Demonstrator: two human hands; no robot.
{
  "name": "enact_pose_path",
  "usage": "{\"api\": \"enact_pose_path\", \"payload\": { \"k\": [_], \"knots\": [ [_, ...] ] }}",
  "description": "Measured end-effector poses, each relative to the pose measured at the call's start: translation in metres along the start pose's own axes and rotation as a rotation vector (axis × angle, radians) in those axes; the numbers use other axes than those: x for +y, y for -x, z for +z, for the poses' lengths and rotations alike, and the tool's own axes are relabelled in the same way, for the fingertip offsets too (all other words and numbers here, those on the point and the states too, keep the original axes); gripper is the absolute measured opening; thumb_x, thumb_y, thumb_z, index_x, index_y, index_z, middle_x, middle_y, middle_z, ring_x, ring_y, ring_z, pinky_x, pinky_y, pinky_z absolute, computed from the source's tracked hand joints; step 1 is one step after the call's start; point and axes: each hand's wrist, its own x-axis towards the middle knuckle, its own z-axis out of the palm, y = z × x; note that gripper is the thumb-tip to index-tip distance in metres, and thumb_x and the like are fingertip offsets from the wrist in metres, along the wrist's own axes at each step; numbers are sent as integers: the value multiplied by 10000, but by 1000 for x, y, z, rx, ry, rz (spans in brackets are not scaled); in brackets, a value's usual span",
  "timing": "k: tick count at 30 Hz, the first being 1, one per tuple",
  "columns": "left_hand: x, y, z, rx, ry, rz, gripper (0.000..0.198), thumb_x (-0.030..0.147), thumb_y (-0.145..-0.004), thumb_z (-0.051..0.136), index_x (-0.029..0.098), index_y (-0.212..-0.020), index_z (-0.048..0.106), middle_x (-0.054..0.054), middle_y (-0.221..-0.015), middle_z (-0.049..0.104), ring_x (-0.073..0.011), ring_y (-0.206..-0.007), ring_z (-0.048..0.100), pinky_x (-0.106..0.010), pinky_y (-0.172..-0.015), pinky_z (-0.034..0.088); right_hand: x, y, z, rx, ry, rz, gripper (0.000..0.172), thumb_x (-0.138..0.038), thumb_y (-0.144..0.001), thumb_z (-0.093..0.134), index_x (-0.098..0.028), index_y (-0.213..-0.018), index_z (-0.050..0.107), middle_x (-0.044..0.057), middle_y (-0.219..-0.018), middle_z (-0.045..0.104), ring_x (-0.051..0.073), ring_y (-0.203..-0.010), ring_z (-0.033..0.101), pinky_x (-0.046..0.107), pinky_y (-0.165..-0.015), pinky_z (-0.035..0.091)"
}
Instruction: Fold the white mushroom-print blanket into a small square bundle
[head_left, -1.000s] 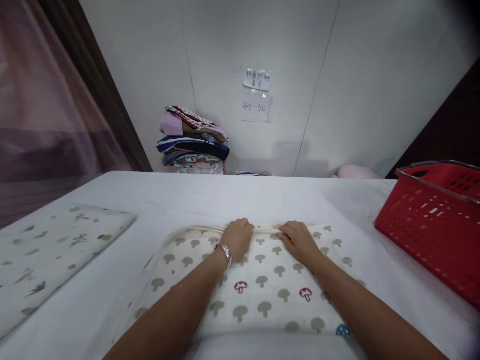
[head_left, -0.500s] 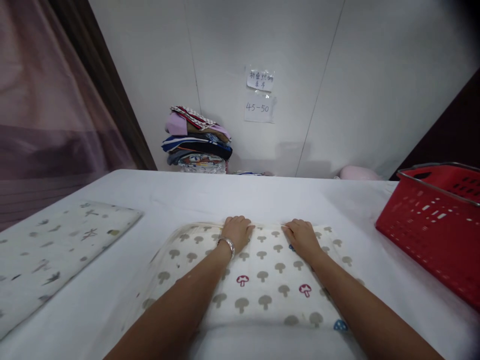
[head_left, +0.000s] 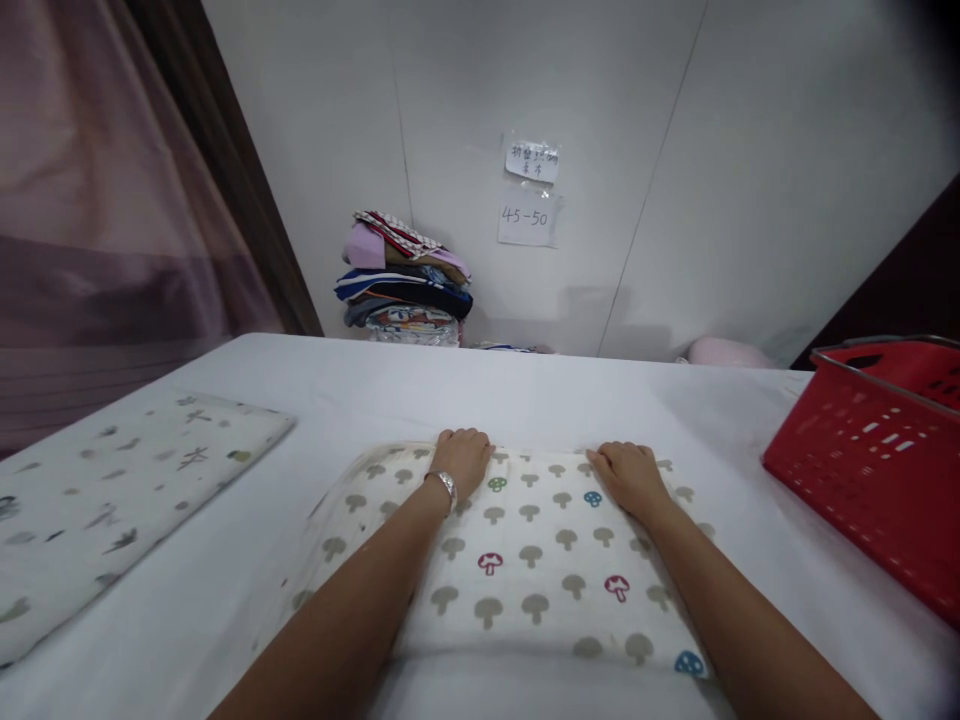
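A white cloth with grey, red, blue and green mushroom prints (head_left: 530, 555) lies in front of me in flat layers. My left hand (head_left: 463, 463), with a silver bracelet at the wrist, rests on its far edge, left of the middle. On the same edge, further right, sits my right hand (head_left: 628, 477). Both hands are closed, fingers curled over the far edge and thumbs turned inward along it. The fingertips are hidden behind the edge. More cloth layers spread out to the left under my left forearm.
A folded cloth with leaf-like prints (head_left: 142, 480) lies on the white table (head_left: 540, 385) at left. A red basket (head_left: 874, 470) stands at right. Beyond the table are a stack of folded fabrics (head_left: 409, 275), a pink object (head_left: 726, 352) and wall notes (head_left: 529, 217). A curtain (head_left: 127, 180) hangs at left.
My hands have slid apart along the cloth's far edge, the left one leftward and the right one rightward. A green and a blue mushroom print now show between them. The view has shifted slightly.
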Motion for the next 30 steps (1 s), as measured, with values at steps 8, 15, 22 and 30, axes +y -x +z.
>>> {"api": "enact_pose_path", "payload": {
  "k": [8,15,22,30],
  "knots": [
    [8,3,2,-55,-11,-35,269,267,-881,356,181,-891,611,-77,-951,622,-215,-928,538,-387,-834,328,18,-1,4,-106,6,38,382,-482,-855,344,-211,-817,610,56,-869,666,236,-889,572,365,-775,311],
    [-15,5,-14,-183,-9,-50,404,392,-913,248,229,-944,617,-42,-1010,633,-200,-971,537,-398,-888,312,30,-5,14,-159,-51,74,433,-578,-815,332,-242,-821,605,47,-829,669,258,-852,580,363,-726,356],
    [-61,6,-36,-341,34,-159,390,438,-887,299,234,-925,629,-42,-1069,642,-215,-1037,537,-414,-934,308,31,-7,12,-181,-63,89,459,-599,-790,325,-242,-827,611,54,-861,672,267,-873,581,358,-728,377],
    [-104,28,-59,-420,127,-312,430,428,-883,290,197,-1026,624,-53,-1114,628,-178,-985,570,-253,-825,415,33,-7,13,-163,-70,51,483,-602,-803,310,-227,-832,613,65,-868,669,271,-859,574,377,-733,373]
  ]
}}
